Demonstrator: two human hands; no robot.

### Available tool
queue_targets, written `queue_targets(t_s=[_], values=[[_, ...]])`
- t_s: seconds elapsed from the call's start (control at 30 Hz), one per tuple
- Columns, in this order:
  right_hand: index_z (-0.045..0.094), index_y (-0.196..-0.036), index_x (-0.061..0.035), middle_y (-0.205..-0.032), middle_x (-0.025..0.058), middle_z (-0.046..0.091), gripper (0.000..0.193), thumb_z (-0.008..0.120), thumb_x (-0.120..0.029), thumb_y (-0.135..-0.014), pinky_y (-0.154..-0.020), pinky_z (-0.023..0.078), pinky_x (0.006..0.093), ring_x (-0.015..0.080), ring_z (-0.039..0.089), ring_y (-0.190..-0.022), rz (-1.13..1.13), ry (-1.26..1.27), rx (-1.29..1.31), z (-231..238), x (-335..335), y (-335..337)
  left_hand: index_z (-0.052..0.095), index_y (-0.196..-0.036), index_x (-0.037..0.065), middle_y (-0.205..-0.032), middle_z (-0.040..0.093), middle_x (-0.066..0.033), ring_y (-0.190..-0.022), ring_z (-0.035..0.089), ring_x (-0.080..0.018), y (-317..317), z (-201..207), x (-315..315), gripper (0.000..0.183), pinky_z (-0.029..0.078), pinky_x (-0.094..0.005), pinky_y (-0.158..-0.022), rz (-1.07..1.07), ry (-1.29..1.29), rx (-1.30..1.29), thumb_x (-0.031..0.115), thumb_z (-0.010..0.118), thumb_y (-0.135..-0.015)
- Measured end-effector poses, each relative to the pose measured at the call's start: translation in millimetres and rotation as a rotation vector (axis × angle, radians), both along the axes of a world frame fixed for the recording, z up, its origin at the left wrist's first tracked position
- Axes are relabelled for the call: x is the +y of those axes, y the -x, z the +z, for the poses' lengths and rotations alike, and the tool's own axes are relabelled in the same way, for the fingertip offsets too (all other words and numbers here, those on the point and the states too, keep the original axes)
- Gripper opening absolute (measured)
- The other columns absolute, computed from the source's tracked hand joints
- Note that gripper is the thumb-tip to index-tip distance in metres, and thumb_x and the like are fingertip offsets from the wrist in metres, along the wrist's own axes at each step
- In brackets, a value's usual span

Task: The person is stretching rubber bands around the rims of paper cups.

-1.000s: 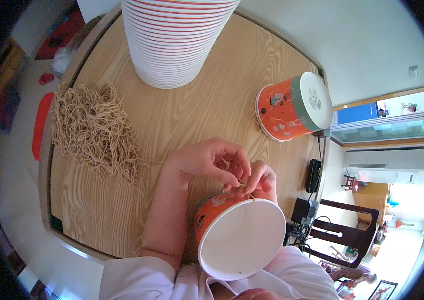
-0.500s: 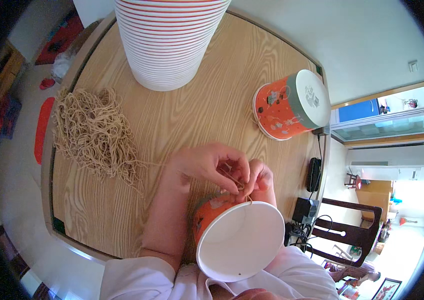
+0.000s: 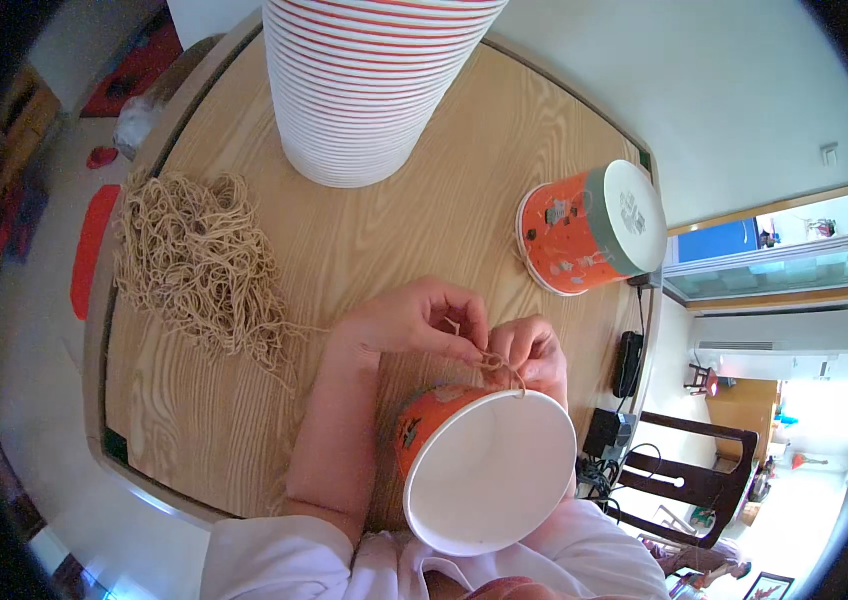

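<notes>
An orange paper bucket with a white inside (image 3: pixel 494 475) lies tilted against my body, its mouth turned up toward me. Tan twine (image 3: pixel 493 363) is looped at its rim and runs up to my fingers. My left hand (image 3: pixel 419 318) pinches the twine between thumb and fingertips. Close beside it, my right hand (image 3: pixel 532 352) is closed on the twine too, just above the rim. A loose heap of the same twine (image 3: pixel 199 260) lies on the left of the table, and a strand leads from it toward my left wrist.
A tall stack of white paper buckets (image 3: pixel 364 90) stands at the far side of the wooden table (image 3: pixel 384 235). Another orange bucket (image 3: pixel 584 230) sits upside down at the right. Black adapters (image 3: pixel 606 432) and cables lie along the right edge, near a dark wooden chair (image 3: pixel 694 470).
My hands have drawn slightly apart, with the right shifting right, so the twine between them shows more. The bucket has moved a little right and up in view.
</notes>
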State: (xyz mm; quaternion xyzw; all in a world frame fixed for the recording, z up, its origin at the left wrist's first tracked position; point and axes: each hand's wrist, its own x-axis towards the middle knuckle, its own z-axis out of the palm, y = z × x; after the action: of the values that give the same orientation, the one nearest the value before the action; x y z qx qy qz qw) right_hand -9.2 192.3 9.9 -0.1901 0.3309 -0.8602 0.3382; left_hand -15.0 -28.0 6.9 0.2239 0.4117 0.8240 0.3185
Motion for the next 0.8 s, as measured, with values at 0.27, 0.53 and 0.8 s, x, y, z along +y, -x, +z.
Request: queue_targets(t_s=[0.27,0.53,0.8], values=[[0.068,-0.085,-0.0029,-0.077,0.0093,0.06,0.018,0.075,0.003,-0.069,-0.057,0.036,0.0309,0.0168,0.052,-0.069,-0.161,-0.49,0.368,48,0,-11,0.063,-0.085,0.003,-0.081,0.065,-0.0005,-0.076,0.06,-0.007,2,-7,5,0.011,0.048,-0.0223,-0.069,0.013,-0.068,0.036,0.006,0.072,-0.079],[0.072,-0.081,-0.0033,-0.068,0.0037,0.051,0.018,0.07,0.008,-0.067,-0.058,0.04,0.0289,0.0174,0.051,-0.064,0.158,-0.798,0.791,90,-5,12,0.063,-0.089,0.003,-0.083,0.065,-0.0007,-0.075,0.059,-0.007,4,-16,12,0.014,0.048,-0.0221,-0.067,-0.018,-0.051,0.078,0.009,0.072,-0.08],[0.071,-0.083,-0.0048,-0.072,0.0045,0.055,0.012,0.074,-0.002,-0.071,-0.057,0.043,0.0294,0.0192,0.056,-0.067,0.131,-0.809,0.888,92,2,13,0.067,-0.099,0.004,-0.085,0.067,0.0008,-0.071,0.056,-0.0066,6,-10,13,0.023,0.046,-0.0224,-0.066,-0.097,0.003,0.165,0.016,0.074,-0.08]])
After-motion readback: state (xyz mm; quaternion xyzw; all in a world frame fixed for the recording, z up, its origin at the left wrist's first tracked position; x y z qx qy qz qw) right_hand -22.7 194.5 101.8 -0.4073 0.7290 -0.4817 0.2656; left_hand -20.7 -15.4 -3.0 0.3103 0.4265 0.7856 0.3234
